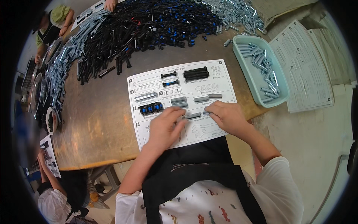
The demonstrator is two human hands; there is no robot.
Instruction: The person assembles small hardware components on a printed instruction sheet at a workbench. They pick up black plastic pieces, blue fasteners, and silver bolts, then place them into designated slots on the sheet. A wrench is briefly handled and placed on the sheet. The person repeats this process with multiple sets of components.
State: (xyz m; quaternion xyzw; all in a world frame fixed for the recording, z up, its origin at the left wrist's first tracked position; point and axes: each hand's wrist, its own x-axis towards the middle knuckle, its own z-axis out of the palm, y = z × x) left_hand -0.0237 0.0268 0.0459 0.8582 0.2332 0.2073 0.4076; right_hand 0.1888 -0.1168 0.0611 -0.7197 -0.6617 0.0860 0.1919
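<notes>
A printed sheet (226,87) with part outlines lies on the table in front of me. My right hand (229,117) pinches a short grey metal sleeve (206,112) at its fingertips, low over the sheet. Beside it lies another sleeve (192,116), between my two hands. My left hand (163,127) hovers over the sheet with thumb and fingers apart, close to a pair of grey sleeves (178,100); its palm side is partly hidden. Long black bolts (195,74), a row of short black bolts with blue bands (151,108) and a longer silver sleeve (146,97) rest on printed spots.
A pale green tray (282,98) of loose metal sleeves stands at the right, by a stack of printed sheets (304,71). Heaped black bolts (149,33), flat wrenches (61,80) and more sleeves (238,13) line the far side. Other people work at the left.
</notes>
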